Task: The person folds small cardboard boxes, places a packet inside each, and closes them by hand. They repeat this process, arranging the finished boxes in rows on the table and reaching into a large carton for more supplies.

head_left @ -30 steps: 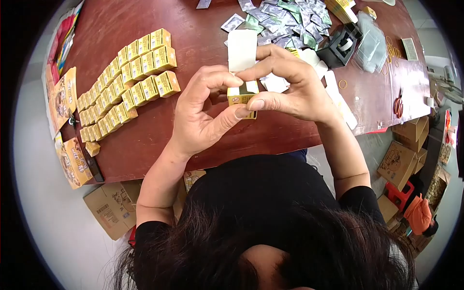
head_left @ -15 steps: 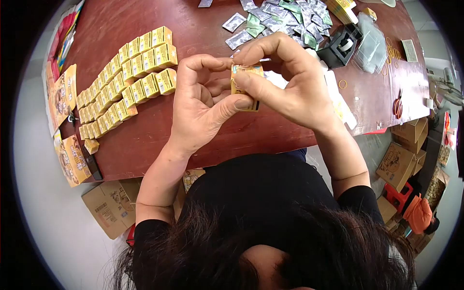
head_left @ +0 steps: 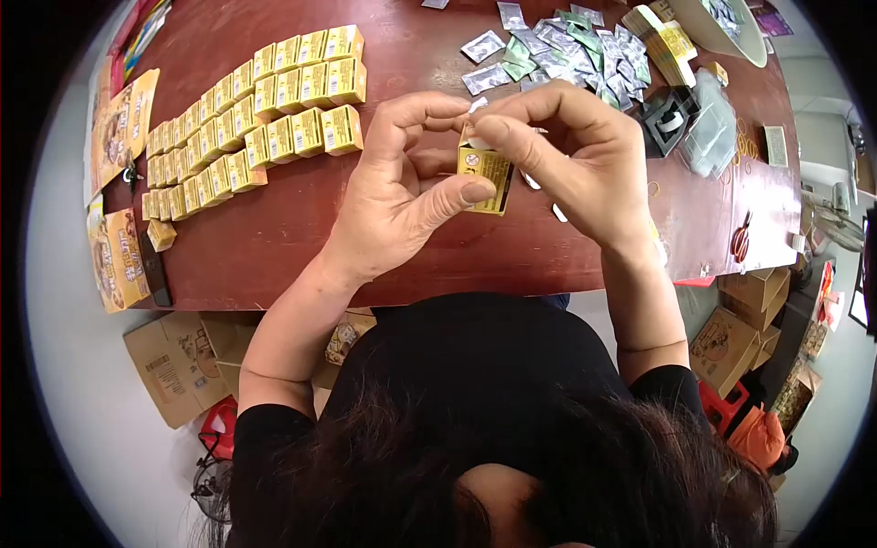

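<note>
Box, small, yellow, upright, upper centre, raised over desk. Left hand: fingers curled, thumb on box front, gripping it. Right hand: fingers nearly together, pinching box top. Scissors, right of frame. Yellow carton rows, upper left. Tape dispenser, upper right. Sachet heap, top, right of centre.

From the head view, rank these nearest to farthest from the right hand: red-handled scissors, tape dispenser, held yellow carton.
1. Held yellow carton: directly at the right hand.
2. Tape dispenser: just beyond, rightward.
3. Red-handled scissors: farther right.
</note>
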Demonstrator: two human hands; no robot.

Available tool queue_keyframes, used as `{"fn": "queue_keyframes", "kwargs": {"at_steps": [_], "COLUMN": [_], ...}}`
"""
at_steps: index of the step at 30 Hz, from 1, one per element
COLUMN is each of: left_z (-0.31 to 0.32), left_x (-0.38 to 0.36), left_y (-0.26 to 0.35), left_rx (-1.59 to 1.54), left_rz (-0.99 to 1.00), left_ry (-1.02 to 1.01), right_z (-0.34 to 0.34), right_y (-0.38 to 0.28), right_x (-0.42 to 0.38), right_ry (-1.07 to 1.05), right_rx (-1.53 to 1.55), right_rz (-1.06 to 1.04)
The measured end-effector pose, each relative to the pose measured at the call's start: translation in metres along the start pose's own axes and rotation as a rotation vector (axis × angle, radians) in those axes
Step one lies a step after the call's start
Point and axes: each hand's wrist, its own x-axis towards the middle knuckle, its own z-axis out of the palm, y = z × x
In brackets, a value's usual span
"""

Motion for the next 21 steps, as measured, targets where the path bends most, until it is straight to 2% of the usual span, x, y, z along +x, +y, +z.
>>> {"fn": "queue_keyframes", "kwargs": {"at_steps": [1,2,4,5,8,10,12,13,15,18,21], "left_z": [-0.004,-0.009,-0.016,-0.020,-0.032,-0.039,-0.049,-0.053,-0.073,-0.088,-0.141], "left_x": [-0.002,-0.005,-0.012,-0.017,-0.034,-0.048,-0.066,-0.074,-0.083,-0.101,-0.132], "left_y": [0.002,0.004,0.010,0.014,0.015,0.025,0.034,0.048,0.056,0.069,0.089], "left_rx": [0.004,0.010,0.012,0.008,-0.081,-0.141,-0.164,0.102,0.740,0.807,1.231], "left_rz": [-0.024,-0.047,-0.066,-0.091,-0.155,-0.301,-0.291,-0.296,-0.014,-0.140,-0.258], "left_ry": [0.017,0.037,0.056,0.063,0.129,0.150,0.114,0.161,0.077,0.135,0.429], "right_z": [0.002,0.004,0.003,0.003,0.026,0.044,0.055,0.062,0.079,0.092,0.078], "right_y": [0.001,-0.008,-0.005,-0.002,-0.014,-0.014,-0.009,-0.009,-0.006,-0.001,0.004], "right_x": [0.001,0.000,0.005,0.009,0.005,0.004,0.012,0.014,0.014,0.017,0.011], "right_ry": [-0.054,-0.076,-0.170,-0.205,-0.318,-0.318,-0.379,-0.394,-0.446,-0.528,-0.425], "right_rx": [-0.008,0.009,-0.181,-0.331,-0.432,-0.459,-0.431,-0.413,-0.390,-0.429,-0.332], "right_rz": [-0.070,0.009,-0.195,-0.401,-0.384,-0.366,-0.436,-0.461,-0.452,-0.485,-0.366]}}
